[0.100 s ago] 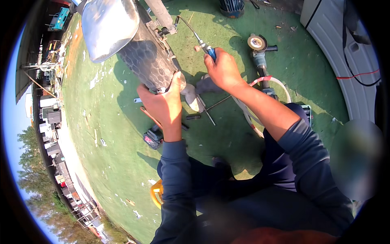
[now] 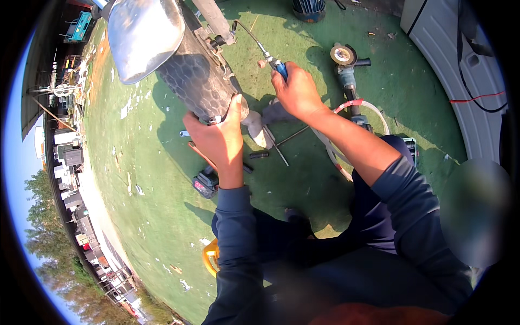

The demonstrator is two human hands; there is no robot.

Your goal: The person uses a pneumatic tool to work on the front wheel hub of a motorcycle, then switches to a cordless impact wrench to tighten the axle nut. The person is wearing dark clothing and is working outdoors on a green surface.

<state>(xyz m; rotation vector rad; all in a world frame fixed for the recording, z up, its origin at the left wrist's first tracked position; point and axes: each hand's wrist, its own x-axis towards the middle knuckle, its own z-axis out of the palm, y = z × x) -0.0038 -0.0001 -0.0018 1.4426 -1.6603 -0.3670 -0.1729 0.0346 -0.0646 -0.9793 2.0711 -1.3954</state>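
My left hand [image 2: 216, 138] is closed round the lower end of a dark grey tube with a honeycomb pattern [image 2: 192, 81], a small metal piece by its thumb. My right hand [image 2: 298, 95] grips the blue handle [image 2: 280, 69] of a tool with a thin bent metal stem, which reaches up to a black fitting [image 2: 219, 40] beside a grey bar [image 2: 216, 16]. A polished, curved metal panel [image 2: 143, 40] covers the tube's upper part at the top left. Below the tube's end lies a pale bundle [image 2: 259, 132], with thin metal rods [image 2: 279, 150] beside it on the green floor [image 2: 151, 200].
An angle grinder [image 2: 346, 73] lies at right by a looped hose [image 2: 382, 116]. A cordless tool [image 2: 203, 184] is below my left hand, a yellow object [image 2: 210, 254] by my left arm, a dark bucket [image 2: 309, 11] at top. A grey panel with cables [image 2: 444, 65] stands at far right.
My right hand and the blue handle have shifted very slightly upward. Otherwise hardly anything differs.
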